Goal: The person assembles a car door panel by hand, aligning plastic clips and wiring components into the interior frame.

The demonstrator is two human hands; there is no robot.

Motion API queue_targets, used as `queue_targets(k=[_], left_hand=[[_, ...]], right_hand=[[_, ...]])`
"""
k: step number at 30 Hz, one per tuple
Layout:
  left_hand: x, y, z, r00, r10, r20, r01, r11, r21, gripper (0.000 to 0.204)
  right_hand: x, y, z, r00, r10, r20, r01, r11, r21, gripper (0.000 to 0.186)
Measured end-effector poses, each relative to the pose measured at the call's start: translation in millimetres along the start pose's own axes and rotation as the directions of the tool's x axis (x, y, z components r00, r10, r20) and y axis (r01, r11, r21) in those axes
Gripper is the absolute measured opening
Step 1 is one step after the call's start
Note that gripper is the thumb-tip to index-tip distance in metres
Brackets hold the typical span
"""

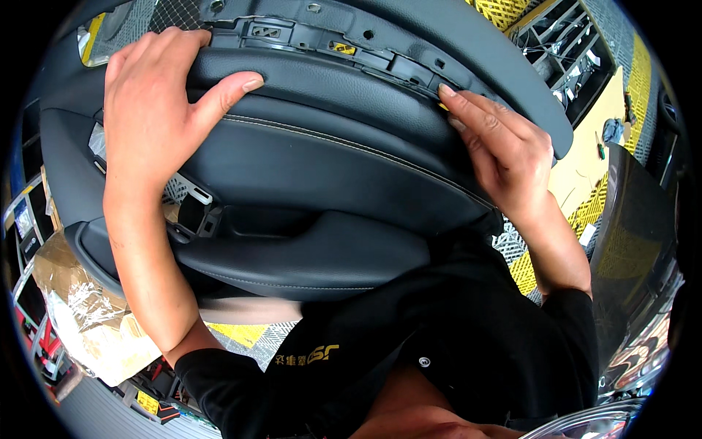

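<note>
A large black car door panel with light stitching lies across the view in front of my body. Along its far side runs a black plastic strip with square holes and slots, and beyond that curves a padded black trim section. My left hand grips the panel at the far left, its fingers bent over the edge and the thumb stretched along the padded ridge. At the right end of the ridge, my right hand has its fingers together, tips on the seam beside the strip. Its thumb is partly hidden.
At the far right stand a dark compartment rack with cables and a tan board holding a small screwdriver. A plastic-wrapped carton sits at lower left. Another dark glossy panel is at right. Yellow and grey mats cover the floor.
</note>
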State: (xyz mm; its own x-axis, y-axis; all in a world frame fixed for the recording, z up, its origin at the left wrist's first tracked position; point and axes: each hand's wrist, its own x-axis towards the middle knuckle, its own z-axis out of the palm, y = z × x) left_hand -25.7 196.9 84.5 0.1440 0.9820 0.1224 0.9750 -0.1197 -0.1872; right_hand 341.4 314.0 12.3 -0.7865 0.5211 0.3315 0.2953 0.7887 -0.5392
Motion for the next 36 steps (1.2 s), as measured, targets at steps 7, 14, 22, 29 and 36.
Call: queue_targets(k=[7, 14, 22, 29, 36], left_hand=[[0.7, 1.5, -2.8, 0.998, -0.028, 0.052, 0.028, 1.000, -0.007, 0.062], [5.1, 4.4, -4.8, 0.997, -0.037, 0.069, 0.038, 0.999, -0.008, 0.062], [4.8, 4.1, -5.8, 0.996, -0.045, 0.077, 0.046, 0.999, -0.005, 0.063], [4.2, 3.9, -5.6, 0.997, -0.038, 0.065, 0.039, 0.999, -0.009, 0.063], [5.4, 3.9, -6.4, 0.997, -0.039, 0.066, 0.039, 0.999, 0.000, 0.062]], right_hand=[[0.5, -3.1, -2.2, 0.998, 0.052, 0.028, -0.054, 0.997, 0.053, 0.037], [0.0, 5.3, -2.6, 0.997, 0.077, 0.002, -0.077, 0.988, 0.130, 0.038], [2.2, 4.7, -4.1, 0.998, 0.053, 0.031, -0.056, 0.991, 0.119, 0.032], [0.0, -3.2, -1.9, 0.998, -0.053, -0.028, 0.049, 0.988, -0.145, 0.039], [-9.3, 5.3, 5.4, 0.990, -0.027, -0.137, 0.026, 1.000, -0.002, 0.036]])
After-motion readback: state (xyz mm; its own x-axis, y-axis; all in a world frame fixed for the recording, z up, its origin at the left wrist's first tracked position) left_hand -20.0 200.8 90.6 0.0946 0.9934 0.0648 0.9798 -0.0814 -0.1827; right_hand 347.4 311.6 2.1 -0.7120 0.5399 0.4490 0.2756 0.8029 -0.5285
